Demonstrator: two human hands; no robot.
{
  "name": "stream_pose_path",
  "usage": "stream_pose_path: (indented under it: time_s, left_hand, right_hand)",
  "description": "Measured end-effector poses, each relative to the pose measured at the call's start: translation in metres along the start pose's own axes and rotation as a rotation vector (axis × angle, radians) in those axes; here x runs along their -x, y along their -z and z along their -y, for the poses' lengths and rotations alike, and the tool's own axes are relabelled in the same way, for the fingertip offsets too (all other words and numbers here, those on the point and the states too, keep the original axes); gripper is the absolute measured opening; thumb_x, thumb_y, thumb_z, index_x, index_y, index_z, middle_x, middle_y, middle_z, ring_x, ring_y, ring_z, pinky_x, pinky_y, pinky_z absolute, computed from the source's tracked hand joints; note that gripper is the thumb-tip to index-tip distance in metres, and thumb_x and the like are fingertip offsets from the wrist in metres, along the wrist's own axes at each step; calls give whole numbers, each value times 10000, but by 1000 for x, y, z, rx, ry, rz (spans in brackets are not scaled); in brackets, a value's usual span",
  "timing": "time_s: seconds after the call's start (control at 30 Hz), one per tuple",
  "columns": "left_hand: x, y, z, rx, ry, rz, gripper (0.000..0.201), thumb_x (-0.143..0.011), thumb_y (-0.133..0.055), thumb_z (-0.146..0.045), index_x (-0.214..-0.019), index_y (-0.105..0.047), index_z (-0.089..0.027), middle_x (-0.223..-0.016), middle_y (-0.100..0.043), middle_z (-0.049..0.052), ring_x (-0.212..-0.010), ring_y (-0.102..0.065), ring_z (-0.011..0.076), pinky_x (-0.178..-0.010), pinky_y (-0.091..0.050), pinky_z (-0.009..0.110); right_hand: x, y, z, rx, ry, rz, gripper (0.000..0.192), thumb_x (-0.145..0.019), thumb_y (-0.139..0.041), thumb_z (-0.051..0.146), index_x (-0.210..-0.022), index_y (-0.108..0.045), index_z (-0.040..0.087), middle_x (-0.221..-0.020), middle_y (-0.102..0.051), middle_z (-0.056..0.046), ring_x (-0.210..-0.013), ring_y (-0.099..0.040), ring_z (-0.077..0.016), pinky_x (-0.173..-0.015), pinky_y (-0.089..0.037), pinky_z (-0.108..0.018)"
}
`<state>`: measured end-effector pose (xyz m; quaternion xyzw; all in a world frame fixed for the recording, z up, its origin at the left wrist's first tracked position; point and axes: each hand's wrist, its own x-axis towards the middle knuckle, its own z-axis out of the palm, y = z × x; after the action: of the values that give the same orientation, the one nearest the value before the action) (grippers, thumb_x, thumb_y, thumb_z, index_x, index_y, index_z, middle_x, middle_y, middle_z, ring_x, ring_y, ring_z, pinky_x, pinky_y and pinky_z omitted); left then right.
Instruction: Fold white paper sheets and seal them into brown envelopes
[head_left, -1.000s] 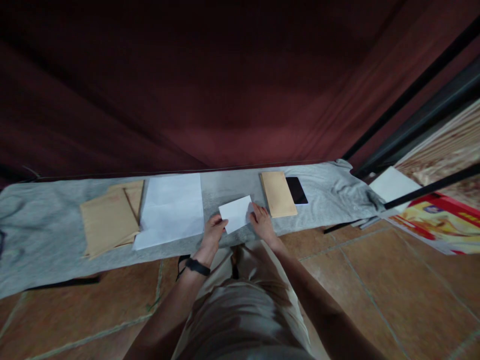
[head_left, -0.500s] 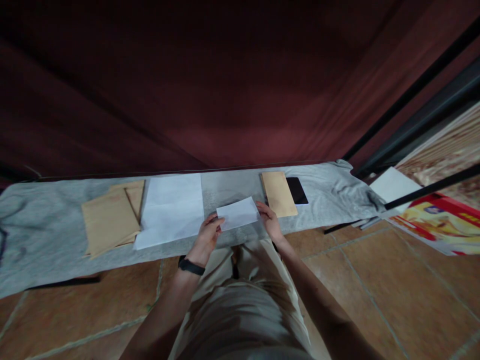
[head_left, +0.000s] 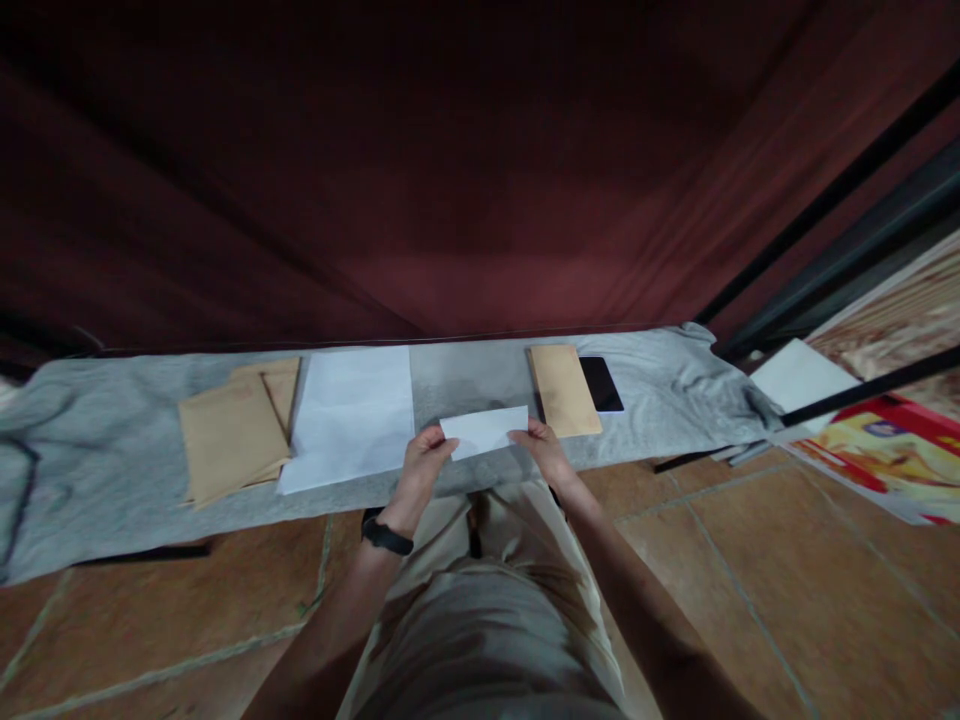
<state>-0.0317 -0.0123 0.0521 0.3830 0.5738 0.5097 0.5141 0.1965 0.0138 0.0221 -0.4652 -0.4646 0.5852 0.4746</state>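
A folded sheet of white paper (head_left: pixel 486 432) is stretched between my two hands, above the near edge of the cloth-covered surface. My left hand (head_left: pixel 424 462) pinches its left end, thumb on top. On the other end, my right hand (head_left: pixel 545 452) grips it the same way. Left of my left hand lies larger white paper (head_left: pixel 352 415), flat on the grey cloth (head_left: pixel 469 370). Just beyond my right hand rests a stack of brown envelopes (head_left: pixel 568 392), partly over a dark tablet or phone (head_left: pixel 602 385).
More brown envelopes (head_left: pixel 234 435) lie in an uneven pile at the left. A dark red curtain (head_left: pixel 465 220) hangs behind the surface. At the right stand black bars (head_left: pixel 870 390) and a red and yellow printed box (head_left: pixel 892 445). Tiled floor (head_left: pixel 750 560) lies below.
My right hand has closed on the right end of the folded paper, where its fingers were at the edge before. The paper looks narrower and more level now. The view has shifted slightly.
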Motion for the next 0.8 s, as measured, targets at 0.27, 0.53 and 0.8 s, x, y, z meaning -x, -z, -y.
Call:
stream_pose_path:
  time_s: [0.27,0.53,0.8]
  left_hand:
    - [-6,8,9,-395,-329,72,299,-641,-582,-22,-809,-715,-230,-1076,-733,52,-1138,-632,254,-1070,-475,435]
    - [14,15,31,-1178,-644,372,723,-722,-489,48,-1391,-590,-207,-1549,-530,91,-1455,-457,236,-1242,-345,453]
    - [17,19,31,-1226,-731,509,595,-903,-579,-195,-1492,-513,-241,-1640,-398,103,-1535,-333,241,-1284,-239,482]
  right_hand:
    - [-11,8,-5,535,363,-38,249,-753,-590,109,-881,-763,234,-1268,-728,-81,-1291,-605,-268,-1148,-415,-486]
    - [10,23,-24,999,557,215,573,-816,-615,71,-1358,-665,249,-1476,-603,-72,-1406,-519,-254,-1198,-401,-480]
    - [18,32,-20,1134,580,378,674,-820,-648,55,-1460,-576,254,-1548,-524,-84,-1442,-484,-243,-1240,-344,-501]
